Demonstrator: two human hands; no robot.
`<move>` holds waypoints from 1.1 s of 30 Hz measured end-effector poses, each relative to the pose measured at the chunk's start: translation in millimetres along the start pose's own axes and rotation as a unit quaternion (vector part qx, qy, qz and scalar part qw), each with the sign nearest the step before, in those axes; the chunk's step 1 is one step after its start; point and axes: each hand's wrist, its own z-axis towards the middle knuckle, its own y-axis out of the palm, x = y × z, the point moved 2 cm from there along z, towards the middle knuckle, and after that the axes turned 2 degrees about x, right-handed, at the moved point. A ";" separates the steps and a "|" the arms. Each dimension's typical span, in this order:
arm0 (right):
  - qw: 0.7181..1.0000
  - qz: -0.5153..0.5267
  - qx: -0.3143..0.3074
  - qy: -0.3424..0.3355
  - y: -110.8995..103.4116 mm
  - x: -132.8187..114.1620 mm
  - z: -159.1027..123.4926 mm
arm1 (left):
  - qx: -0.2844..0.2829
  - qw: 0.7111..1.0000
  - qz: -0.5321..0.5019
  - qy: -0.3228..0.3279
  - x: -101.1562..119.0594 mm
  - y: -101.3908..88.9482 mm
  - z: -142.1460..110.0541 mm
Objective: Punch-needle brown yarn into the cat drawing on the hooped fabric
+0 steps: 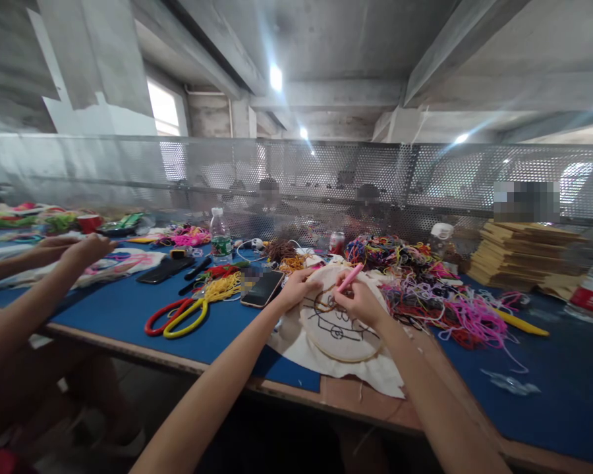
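A round embroidery hoop (337, 324) with white cloth and a black outlined drawing lies on the blue table (128, 309) in front of me. My left hand (299, 288) grips the hoop's far left rim, fingers closed. My right hand (360, 301) is closed on a pink punch needle (350, 278) whose tip points down into the cloth near the hoop's top. Loose white fabric (375, 372) spreads under the hoop over the table's front edge.
A tangled heap of coloured yarn (425, 289) lies right of the hoop. A phone (263, 288), red and yellow scissors (178, 316), yellow yarn and a water bottle (221, 237) sit to the left. Another person's arms (39, 276) reach in at far left. Stacked cardboard (518, 253) stands at back right.
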 end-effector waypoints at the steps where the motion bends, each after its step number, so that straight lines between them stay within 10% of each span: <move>1: 1.000 -0.001 0.001 -0.005 -0.4 -0.8 -0.1 | -0.005 1.000 0.013 0.007 0.5 -0.4 -0.2; 33: 0.997 -0.074 -0.009 -0.028 -1.3 -10.2 -2.7 | -0.084 0.995 -0.012 0.060 -25.7 2.1 12.0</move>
